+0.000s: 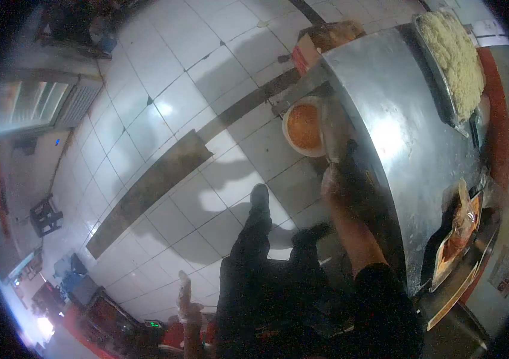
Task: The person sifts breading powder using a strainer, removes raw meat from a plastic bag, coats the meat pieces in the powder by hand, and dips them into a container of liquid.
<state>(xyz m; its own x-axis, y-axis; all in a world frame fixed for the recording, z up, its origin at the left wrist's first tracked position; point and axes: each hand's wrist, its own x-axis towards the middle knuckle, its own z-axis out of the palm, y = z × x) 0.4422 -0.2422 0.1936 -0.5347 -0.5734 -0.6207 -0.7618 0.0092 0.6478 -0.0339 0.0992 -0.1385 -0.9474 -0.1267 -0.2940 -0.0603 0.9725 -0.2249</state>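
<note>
My right arm reaches down past the near edge of the steel table (380, 102), and my right hand (332, 170) is low beside it. Next to that hand stands a round white bucket (287, 133) with orange contents (305, 127). Shadow and blur cover the right fingers, so their grip cannot be made out. At the lower left, my left hand (188, 302) is raised with a finger stretched out. It looks covered by a thin clear glove, and no object shows in it.
A tray of pale, crumbly food (451, 63) rests on the table's far end. Nearer lies a plastic-wrapped tray of reddish food (460, 233). A cardboard box (329, 39) stands beyond the table. A long flat strip (153, 191) crosses the tiled floor, and a small dark stool (46, 215) is at left.
</note>
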